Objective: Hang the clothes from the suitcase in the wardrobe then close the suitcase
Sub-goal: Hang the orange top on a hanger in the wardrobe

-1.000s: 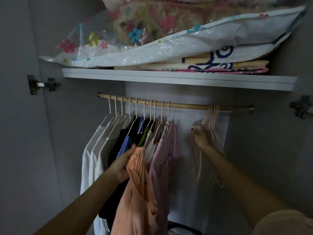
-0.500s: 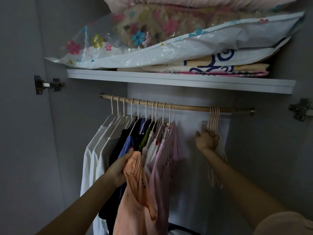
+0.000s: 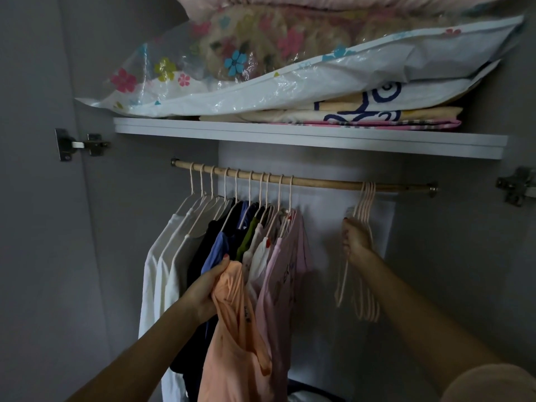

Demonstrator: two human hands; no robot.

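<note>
I look into an open wardrobe. A wooden rail (image 3: pixel 319 183) runs across it under a white shelf (image 3: pixel 290 137). Several garments on pale hangers (image 3: pixel 232 227) fill the rail's left half. My left hand (image 3: pixel 206 285) grips an orange garment (image 3: pixel 232 343) by its top, in front of the hung clothes. My right hand (image 3: pixel 355 237) grips a bunch of empty pale pink hangers (image 3: pixel 366 204) that hook over the rail's right part. The suitcase is out of view.
Bagged bedding in a flowered plastic bag (image 3: pixel 261 76) and folded linen (image 3: pixel 362 114) lie on the shelf. Door hinges sit at the left (image 3: pixel 78 145) and right (image 3: pixel 516 185). A stretch of bare rail lies between the hung clothes and the empty hangers.
My right hand has risen a little along the empty hangers and closed round them. My left hand keeps the orange garment at about the same place.
</note>
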